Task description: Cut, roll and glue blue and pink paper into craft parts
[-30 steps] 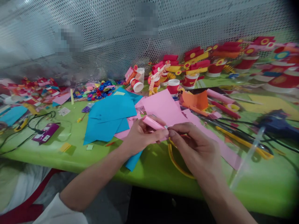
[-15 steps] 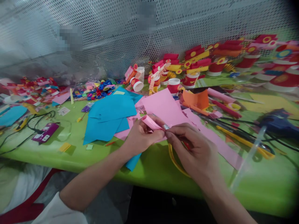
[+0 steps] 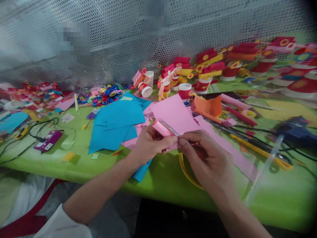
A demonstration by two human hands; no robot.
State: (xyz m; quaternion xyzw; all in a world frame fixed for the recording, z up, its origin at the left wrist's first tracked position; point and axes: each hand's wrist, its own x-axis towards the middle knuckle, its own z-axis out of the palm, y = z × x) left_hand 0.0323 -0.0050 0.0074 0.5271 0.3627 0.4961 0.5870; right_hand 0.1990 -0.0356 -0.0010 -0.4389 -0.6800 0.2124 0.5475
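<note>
My left hand (image 3: 155,142) is closed on a rolled piece of pink paper (image 3: 161,128), its open end pointing up and left. Opposite it, my right hand (image 3: 205,155) is closed around a pair of scissors, mostly hidden by the fingers. Their yellow handle (image 3: 184,168) loops out below my palm, and a bit of red shows inside the hand. A silver blade (image 3: 170,128) lies along the upper side of the pink roll. The thumb and fingertips of my right hand meet near the roll's right end, close to my left thumb.
Blue sheets (image 3: 116,115) and a pink sheet (image 3: 173,110) lie on the green table (image 3: 86,168). Behind stand red paper cups (image 3: 185,91) with paper models. A glue gun (image 3: 296,132) sits at right, a purple power strip (image 3: 48,141) at left. A perforated metal panel (image 3: 119,43) closes the back.
More of the silver blade now shows along the pink roll. My left fingers have shifted slightly to the right; both hands stay in nearly the same place.
</note>
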